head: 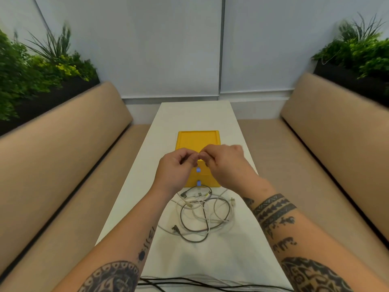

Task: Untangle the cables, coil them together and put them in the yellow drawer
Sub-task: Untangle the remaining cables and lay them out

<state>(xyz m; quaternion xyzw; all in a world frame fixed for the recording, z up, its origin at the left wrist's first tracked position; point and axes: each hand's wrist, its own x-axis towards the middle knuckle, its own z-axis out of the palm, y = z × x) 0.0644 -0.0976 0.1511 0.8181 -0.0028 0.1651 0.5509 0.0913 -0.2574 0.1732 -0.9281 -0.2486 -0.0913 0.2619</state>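
Room notes. A long, narrow white counter (195,114) runs straight away from me to the back wall (168,49). The wall is pale grey panels with one dark vertical seam (222,49). A tan padded bench on my left (63,144) and another on my right (326,133) flank the counter. Behind each backrest is a black planter, left (42,95) and right (341,74), full of green foliage. The light is even and the shadows soft.
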